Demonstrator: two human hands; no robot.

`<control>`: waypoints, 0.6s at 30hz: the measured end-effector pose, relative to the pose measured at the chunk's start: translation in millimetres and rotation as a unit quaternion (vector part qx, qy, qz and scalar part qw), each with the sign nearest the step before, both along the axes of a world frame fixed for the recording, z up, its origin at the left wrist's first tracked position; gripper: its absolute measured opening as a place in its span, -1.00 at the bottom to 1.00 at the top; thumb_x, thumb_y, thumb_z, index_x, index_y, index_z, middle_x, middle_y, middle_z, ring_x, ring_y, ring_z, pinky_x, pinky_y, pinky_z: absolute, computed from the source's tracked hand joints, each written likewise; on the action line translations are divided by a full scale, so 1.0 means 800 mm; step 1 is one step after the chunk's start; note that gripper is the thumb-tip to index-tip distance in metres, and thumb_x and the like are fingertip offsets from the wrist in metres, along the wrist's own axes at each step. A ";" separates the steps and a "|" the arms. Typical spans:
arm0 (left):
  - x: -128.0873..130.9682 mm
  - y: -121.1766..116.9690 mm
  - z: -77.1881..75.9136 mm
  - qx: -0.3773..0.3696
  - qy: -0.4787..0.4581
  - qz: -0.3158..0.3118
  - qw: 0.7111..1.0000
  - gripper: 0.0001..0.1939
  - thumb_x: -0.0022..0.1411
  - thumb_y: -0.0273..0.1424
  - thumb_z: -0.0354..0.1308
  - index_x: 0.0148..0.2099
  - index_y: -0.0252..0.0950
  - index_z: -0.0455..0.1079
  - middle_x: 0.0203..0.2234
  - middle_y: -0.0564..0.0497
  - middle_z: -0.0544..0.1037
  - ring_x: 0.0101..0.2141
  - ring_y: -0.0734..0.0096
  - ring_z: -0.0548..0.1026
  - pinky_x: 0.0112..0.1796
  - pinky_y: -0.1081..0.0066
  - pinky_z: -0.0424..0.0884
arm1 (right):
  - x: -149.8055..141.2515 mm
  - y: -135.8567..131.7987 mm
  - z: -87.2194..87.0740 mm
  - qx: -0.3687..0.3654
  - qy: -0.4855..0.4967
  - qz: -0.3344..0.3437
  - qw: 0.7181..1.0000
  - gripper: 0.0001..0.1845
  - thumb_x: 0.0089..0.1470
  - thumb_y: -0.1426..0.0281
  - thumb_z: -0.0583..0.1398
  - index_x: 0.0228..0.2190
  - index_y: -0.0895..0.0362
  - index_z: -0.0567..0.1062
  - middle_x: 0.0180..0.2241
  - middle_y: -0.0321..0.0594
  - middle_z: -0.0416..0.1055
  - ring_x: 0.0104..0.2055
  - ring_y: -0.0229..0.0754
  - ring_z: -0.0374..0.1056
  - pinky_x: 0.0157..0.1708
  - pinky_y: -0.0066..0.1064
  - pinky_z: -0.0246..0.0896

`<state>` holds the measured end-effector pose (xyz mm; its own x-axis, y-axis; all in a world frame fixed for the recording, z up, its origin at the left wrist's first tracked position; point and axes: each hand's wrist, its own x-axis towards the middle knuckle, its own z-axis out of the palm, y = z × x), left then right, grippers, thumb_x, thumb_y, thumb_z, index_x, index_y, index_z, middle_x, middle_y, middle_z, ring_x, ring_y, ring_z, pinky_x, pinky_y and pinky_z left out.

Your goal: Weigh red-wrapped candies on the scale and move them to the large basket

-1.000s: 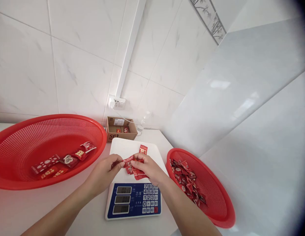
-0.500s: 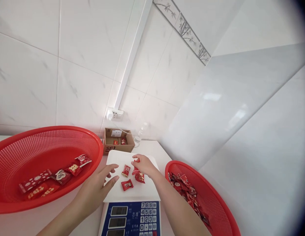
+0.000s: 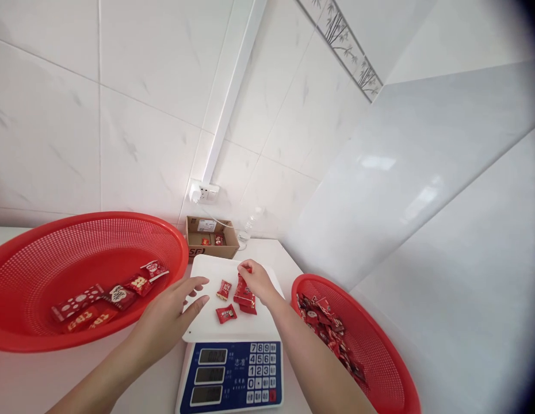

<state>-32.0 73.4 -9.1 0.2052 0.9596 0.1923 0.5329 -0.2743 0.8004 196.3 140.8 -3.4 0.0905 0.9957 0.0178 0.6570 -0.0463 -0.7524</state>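
Observation:
On the white pan (image 3: 202, 322) of a digital scale (image 3: 233, 376) lie several red-wrapped candies, among them a small candy (image 3: 224, 289) and another candy (image 3: 226, 313) nearer the keypad. My right hand (image 3: 259, 283) is over the pan's right side, its fingertips pinched on the top of a red candy packet (image 3: 243, 290). That packet's lower end overlaps another red packet (image 3: 249, 307) on the pan. Over the pan's left edge, my left hand (image 3: 175, 307) is open, thumb and fingers apart, holding nothing.
A large red basket (image 3: 90, 221) with several bigger packets stands at the left. Another red basket (image 3: 379, 339), holding a pile of wrapped candies, is at the right. Behind the scale are a cardboard box (image 3: 213, 252) with candies inside and a clear bottle (image 3: 250, 224) near the wall socket (image 3: 205, 192).
The view has shifted slightly. My right hand has turned and its fingers now pinch the packet's upper end, which shows more fully. The scale's top reading has changed. My left hand has barely moved.

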 end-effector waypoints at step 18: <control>0.000 -0.002 0.001 0.000 0.019 -0.019 1.000 -0.56 0.23 -0.06 -0.07 0.04 -0.11 0.38 -0.11 -0.05 0.54 -0.22 0.23 0.50 -0.22 0.27 0.46 | 0.003 -0.001 0.002 0.020 0.051 0.018 0.998 -0.76 0.09 0.24 0.07 -0.30 0.10 0.44 -0.22 -0.23 0.46 -0.16 -0.21 0.35 -0.13 -0.38 0.18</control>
